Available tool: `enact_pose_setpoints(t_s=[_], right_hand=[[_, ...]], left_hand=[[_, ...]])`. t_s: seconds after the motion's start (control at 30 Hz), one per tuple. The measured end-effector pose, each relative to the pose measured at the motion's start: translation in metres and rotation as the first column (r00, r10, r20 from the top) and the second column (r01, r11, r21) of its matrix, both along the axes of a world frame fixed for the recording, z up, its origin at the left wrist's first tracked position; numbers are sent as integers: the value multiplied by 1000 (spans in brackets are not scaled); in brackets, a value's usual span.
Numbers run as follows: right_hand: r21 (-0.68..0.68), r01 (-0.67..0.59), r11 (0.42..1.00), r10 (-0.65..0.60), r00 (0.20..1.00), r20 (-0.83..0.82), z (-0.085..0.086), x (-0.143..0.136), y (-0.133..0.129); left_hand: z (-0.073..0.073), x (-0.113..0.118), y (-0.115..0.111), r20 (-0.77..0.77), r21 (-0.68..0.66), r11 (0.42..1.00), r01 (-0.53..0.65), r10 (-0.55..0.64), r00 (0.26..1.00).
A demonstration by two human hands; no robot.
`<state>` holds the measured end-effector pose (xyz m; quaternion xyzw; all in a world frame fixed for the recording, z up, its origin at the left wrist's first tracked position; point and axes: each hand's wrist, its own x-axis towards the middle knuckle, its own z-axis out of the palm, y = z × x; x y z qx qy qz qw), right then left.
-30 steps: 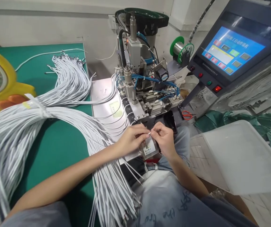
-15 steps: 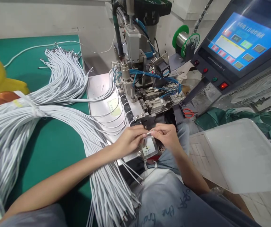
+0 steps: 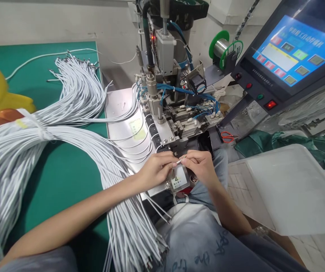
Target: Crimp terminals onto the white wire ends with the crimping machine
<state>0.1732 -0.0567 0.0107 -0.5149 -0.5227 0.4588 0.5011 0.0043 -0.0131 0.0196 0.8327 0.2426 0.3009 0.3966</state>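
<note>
Just in front of the machine, my left hand pinches a short end of white cable. My right hand is closed on the tip of that same cable end, fingertips close to the left ones. The tip itself is mostly covered by my fingers. Below the hands sits a metal box with a white label. To the left, a big bundle of white cables bends over the table, tied with a white strip. Several single cables run from it to the machine's black slotted block.
The green tabletop lies under the cables, with a yellow and orange object at its left. A tilted control screen stands right, near a solder wire spool. Red-handled scissors and a white plastic tray are at the right.
The view has shifted slightly. A part of the machine near the upright cylinder has moved, and a small red light now shows there. Both hands keep their pinch on the cable end.
</note>
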Motion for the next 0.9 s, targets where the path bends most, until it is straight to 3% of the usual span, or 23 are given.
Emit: enact_pose_setpoints(t_s=[0.17,0.33,0.4,0.57,0.67,0.77,0.83,0.9], right_hand=[[35,147,989,-144,987,-68,-11,-13,-8],[30,-82,996,80,994,78,2,5,-1],[52,-92,994,86,991,103,4,8,2],[141,126,982,-136,989,62,-7,-10,-6],[271,225,936,-282,940,193,-11,-21,-12],[379,153,913,-305,871,384,-7,-18,-12],[339,69,938,-228,860,457,-2,-11,-9],[251,-8,968,-113,878,464,1,-3,-5]], left_hand=[[-1,0,-2,57,2,1000,-20,20,998],[3,-3,2,-51,44,997,66,-64,997],[1,-3,2,-76,70,997,42,-37,996],[-5,0,-5,-3,105,993,-63,64,998],[-6,0,-7,0,138,986,-96,97,995],[-6,-2,-6,-78,296,951,-89,117,990],[-5,-4,-4,-156,420,905,-63,141,978],[-5,-5,-2,-203,460,887,-39,147,968]])
